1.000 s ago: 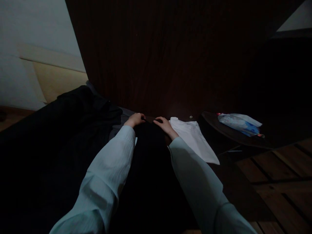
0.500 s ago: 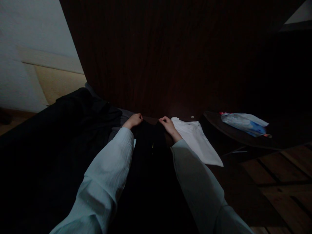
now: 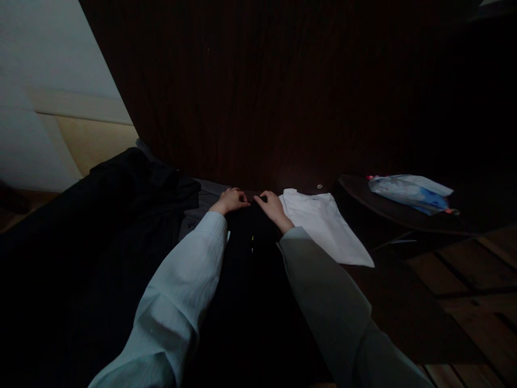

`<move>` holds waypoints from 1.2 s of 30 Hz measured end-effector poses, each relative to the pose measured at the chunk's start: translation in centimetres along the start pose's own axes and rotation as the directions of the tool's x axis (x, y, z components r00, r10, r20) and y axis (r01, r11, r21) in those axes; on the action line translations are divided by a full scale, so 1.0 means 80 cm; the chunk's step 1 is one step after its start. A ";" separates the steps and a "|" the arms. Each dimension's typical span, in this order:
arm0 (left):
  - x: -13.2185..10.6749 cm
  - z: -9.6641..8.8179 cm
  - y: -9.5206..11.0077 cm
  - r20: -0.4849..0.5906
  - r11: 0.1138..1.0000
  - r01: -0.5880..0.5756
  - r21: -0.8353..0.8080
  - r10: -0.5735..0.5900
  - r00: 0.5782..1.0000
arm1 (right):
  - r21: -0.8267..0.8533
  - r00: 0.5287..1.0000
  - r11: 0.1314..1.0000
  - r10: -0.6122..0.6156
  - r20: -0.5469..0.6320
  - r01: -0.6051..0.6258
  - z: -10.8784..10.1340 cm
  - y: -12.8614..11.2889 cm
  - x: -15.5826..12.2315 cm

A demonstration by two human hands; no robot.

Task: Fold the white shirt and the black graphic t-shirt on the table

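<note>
A black garment (image 3: 250, 231) lies in front of me, very dark, with its exact kind hard to make out. My left hand (image 3: 233, 200) has its fingers closed on the upper edge of the cloth. From the other side my right hand (image 3: 271, 206) pinches the same edge, its thumb and fingertips a short gap from the left ones. Just right of my right hand lies a folded white garment (image 3: 325, 226). Dark and grey clothing (image 3: 205, 196) touches the area beside my left wrist.
A large dark wooden panel (image 3: 242, 97) rises behind the clothes. A pile of black clothing (image 3: 133, 183) spreads at left. On a dark rounded shelf (image 3: 363, 196) at right rests a clear-and-blue plastic bag (image 3: 412, 193). Wooden slats (image 3: 464, 275) show at lower right.
Both hands have come closer together along the top edge of the black garment. The view has shifted slightly; the white garment and bag lie as before.
</note>
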State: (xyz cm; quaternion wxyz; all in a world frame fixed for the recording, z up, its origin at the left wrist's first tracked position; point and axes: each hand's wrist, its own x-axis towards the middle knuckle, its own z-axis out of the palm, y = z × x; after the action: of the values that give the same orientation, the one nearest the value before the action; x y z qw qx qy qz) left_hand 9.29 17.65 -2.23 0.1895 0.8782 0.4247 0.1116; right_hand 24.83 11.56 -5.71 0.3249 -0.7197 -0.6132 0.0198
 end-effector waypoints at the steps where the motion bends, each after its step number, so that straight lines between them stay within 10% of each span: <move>1: 0.000 0.002 0.002 0.006 1.000 -0.008 0.011 0.008 1.000 | 0.001 1.000 1.000 -0.002 0.005 0.002 -0.001 -0.001 0.001; 9: 0.000 0.018 -0.006 -0.168 0.999 -0.003 -0.043 -0.004 0.986 | -0.146 0.997 0.989 -0.046 -0.064 0.036 -0.019 -0.048 -0.014; 15: -0.003 0.029 -0.014 -0.245 0.997 0.017 -0.070 -0.034 0.969 | -0.323 0.976 0.944 0.004 0.217 0.068 -0.034 -0.093 -0.032; 22: 0.001 0.031 -0.018 -0.269 0.992 -0.005 -0.129 -0.031 0.963 | -0.450 0.885 0.893 0.218 0.412 -0.010 -0.039 -0.089 -0.030; 36: 0.002 0.032 -0.017 -0.263 0.990 0.010 -0.138 -0.046 0.964 | -0.403 0.906 0.911 0.239 0.350 -0.085 -0.039 -0.076 -0.021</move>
State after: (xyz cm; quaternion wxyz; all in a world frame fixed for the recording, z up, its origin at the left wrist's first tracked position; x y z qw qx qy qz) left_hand 9.32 17.95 -5.12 0.1917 0.8343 0.4500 0.2542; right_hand 20.46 8.94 -0.88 0.0480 -0.7994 -0.5945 0.0723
